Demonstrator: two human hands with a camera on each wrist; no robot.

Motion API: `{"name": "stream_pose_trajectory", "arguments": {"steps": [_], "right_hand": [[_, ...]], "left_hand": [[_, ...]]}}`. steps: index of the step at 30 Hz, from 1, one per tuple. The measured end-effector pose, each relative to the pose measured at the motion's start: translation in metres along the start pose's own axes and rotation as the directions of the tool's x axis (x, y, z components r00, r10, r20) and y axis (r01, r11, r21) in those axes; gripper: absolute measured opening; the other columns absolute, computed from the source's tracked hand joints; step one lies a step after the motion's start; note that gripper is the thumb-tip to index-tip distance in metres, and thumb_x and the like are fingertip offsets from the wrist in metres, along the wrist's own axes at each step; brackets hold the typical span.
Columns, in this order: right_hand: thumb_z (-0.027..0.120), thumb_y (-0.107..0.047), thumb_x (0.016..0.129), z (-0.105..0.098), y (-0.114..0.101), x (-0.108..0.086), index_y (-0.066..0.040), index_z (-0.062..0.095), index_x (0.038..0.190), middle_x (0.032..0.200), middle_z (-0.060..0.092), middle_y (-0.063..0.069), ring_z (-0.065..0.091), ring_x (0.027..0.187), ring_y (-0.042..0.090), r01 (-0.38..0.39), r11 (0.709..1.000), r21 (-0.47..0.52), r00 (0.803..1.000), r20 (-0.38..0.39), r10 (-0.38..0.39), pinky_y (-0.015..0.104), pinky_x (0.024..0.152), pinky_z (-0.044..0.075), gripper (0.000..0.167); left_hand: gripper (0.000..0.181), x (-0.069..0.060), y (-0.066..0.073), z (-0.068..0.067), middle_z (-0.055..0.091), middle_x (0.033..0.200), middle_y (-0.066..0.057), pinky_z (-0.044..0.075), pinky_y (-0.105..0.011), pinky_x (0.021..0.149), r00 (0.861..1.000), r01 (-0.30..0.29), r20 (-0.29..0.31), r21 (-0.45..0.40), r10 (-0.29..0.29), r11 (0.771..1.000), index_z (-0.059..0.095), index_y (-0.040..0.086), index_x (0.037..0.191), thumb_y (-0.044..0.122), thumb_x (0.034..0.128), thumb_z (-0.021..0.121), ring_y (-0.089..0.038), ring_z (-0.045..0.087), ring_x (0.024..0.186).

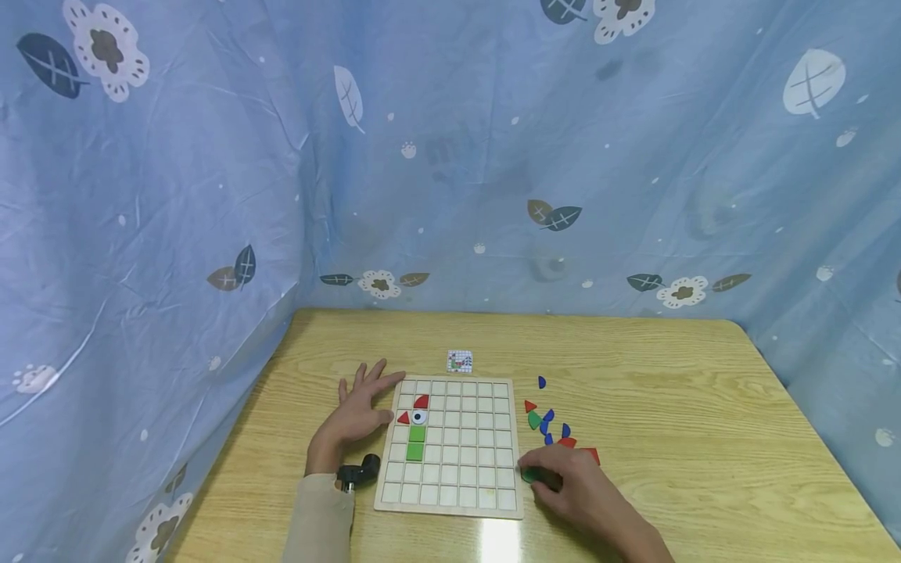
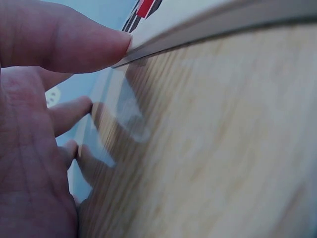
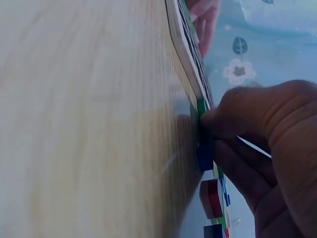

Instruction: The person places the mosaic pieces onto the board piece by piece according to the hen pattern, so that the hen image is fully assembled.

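A wooden grid board (image 1: 450, 512) lies flat on the table. On its left part sit a red quarter-round piece (image 1: 421, 402), a red triangle (image 1: 403, 418), a white piece with an eye (image 1: 418, 417) and two green squares (image 1: 415, 451). My left hand (image 1: 359, 410) rests at the board's left edge, fingers spread, thumb (image 2: 94, 47) against the rim. Beside the right edge, my right hand (image 1: 573, 481) pinches a green piece (image 1: 529, 475); the fingers hide most of its shape. In the right wrist view, the thumb lies against that green piece (image 3: 200, 107).
A small printed pattern card (image 1: 460, 361) lies behind the board. Right of the board are scattered blue half-rounds (image 1: 542, 382), a red triangle (image 1: 530, 407), a green piece (image 1: 535, 421) and more red pieces (image 1: 591, 453). A blue patterned curtain (image 1: 493, 156) stands behind the table.
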State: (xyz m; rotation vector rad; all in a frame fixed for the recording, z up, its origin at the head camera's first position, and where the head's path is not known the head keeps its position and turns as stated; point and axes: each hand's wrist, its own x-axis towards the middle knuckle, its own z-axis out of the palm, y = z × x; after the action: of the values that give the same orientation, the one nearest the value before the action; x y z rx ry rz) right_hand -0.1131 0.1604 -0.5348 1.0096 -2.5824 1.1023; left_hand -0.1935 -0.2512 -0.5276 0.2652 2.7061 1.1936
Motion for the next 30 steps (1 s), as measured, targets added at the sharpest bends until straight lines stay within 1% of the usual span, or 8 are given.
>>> {"name": "stream_pose_trajectory", "arguments": {"steps": [7, 13, 17, 20, 21, 25, 28, 30], "right_hand": [[0.087, 0.011, 0.078, 0.002, 0.002, 0.0, -0.017, 0.082, 0.107, 0.105, 0.082, -0.007, 0.07, 0.092, 0.002, 0.032, 0.999, 0.001, 0.999, -0.031, -0.032, 0.02, 0.074, 0.06, 0.04], [0.089, 0.007, 0.081, -0.001, 0.0, -0.001, -0.02, 0.083, 0.109, 0.105, 0.082, -0.009, 0.07, 0.091, 0.003, -0.006, 0.999, 0.034, 0.999, -0.033, 0.007, 0.022, 0.075, 0.061, 0.039], [0.091, 0.003, 0.082, -0.004, -0.002, 0.003, -0.02, 0.084, 0.108, 0.1, 0.081, -0.01, 0.062, 0.077, -0.001, -0.023, 0.999, 0.042, 0.998, -0.055, 0.026, 0.018, 0.065, 0.055, 0.036], [0.092, 0.003, 0.081, -0.005, -0.005, 0.007, -0.018, 0.084, 0.107, 0.098, 0.082, -0.008, 0.054, 0.068, -0.004, 0.003, 0.999, 0.042, 0.996, -0.084, 0.001, 0.015, 0.058, 0.048, 0.034], [0.092, 0.003, 0.081, -0.005, -0.006, 0.008, -0.017, 0.084, 0.106, 0.099, 0.082, -0.007, 0.055, 0.068, -0.003, 0.014, 0.999, 0.043, 0.995, -0.094, -0.01, 0.014, 0.057, 0.048, 0.034], [0.091, 0.006, 0.079, -0.001, -0.011, 0.016, -0.015, 0.083, 0.106, 0.103, 0.084, -0.004, 0.068, 0.077, 0.002, 0.051, 0.997, 0.057, 0.992, -0.12, -0.044, 0.017, 0.068, 0.057, 0.035], [0.09, 0.009, 0.077, 0.005, -0.016, 0.023, -0.011, 0.083, 0.106, 0.102, 0.085, -0.001, 0.076, 0.085, 0.009, 0.086, 0.994, 0.07, 0.988, -0.132, -0.076, 0.027, 0.076, 0.064, 0.035], [0.089, 0.01, 0.077, 0.009, -0.02, 0.029, -0.009, 0.083, 0.106, 0.102, 0.085, 0.001, 0.077, 0.084, 0.013, 0.1, 0.991, 0.089, 0.987, -0.133, -0.087, 0.032, 0.075, 0.065, 0.034]], "left_hand": [[0.076, 0.001, -0.001, 0.0, 0.013, 0.184, -0.021, -0.024, -0.075, 0.125, 1.0, 0.005, -0.002, 0.006, -0.005, 1.0, 0.056, 0.017, 0.162, 0.002, 0.0893, 0.072, -0.051, -0.012, 0.169], [0.076, 0.0, -0.001, 0.0, 0.013, 0.184, -0.021, -0.024, -0.075, 0.124, 1.0, 0.003, 0.002, 0.01, -0.003, 1.0, 0.056, 0.017, 0.162, 0.003, 0.0888, 0.072, -0.051, -0.012, 0.168], [0.076, 0.0, -0.001, 0.0, 0.013, 0.183, -0.022, -0.024, -0.076, 0.124, 1.0, -0.004, 0.004, 0.011, 0.004, 1.0, 0.055, 0.016, 0.162, 0.002, 0.0889, 0.071, -0.052, -0.012, 0.168], [0.076, 0.0, -0.001, 0.0, 0.013, 0.183, -0.022, -0.024, -0.076, 0.124, 1.0, -0.005, 0.005, 0.008, 0.005, 1.0, 0.055, 0.016, 0.162, 0.002, 0.0888, 0.071, -0.052, -0.012, 0.168], [0.077, 0.001, -0.001, 0.0, 0.013, 0.183, -0.022, -0.024, -0.076, 0.123, 1.0, -0.005, 0.006, 0.008, 0.005, 1.0, 0.055, 0.016, 0.162, 0.002, 0.0887, 0.071, -0.052, -0.013, 0.168], [0.077, 0.0, -0.001, 0.0, 0.012, 0.184, -0.022, -0.025, -0.076, 0.123, 1.0, -0.005, 0.011, 0.003, 0.005, 1.0, 0.055, 0.015, 0.162, 0.002, 0.0886, 0.071, -0.052, -0.014, 0.168], [0.077, 0.0, -0.001, 0.0, 0.012, 0.184, -0.022, -0.025, -0.076, 0.123, 1.0, -0.006, 0.011, 0.005, 0.005, 1.0, 0.054, 0.015, 0.163, 0.002, 0.089, 0.071, -0.052, -0.014, 0.168], [0.077, 0.0, 0.0, 0.0, 0.012, 0.183, -0.022, -0.024, -0.076, 0.123, 1.0, -0.006, 0.009, 0.007, 0.006, 1.0, 0.054, 0.015, 0.163, 0.002, 0.089, 0.071, -0.052, -0.013, 0.168]]}}
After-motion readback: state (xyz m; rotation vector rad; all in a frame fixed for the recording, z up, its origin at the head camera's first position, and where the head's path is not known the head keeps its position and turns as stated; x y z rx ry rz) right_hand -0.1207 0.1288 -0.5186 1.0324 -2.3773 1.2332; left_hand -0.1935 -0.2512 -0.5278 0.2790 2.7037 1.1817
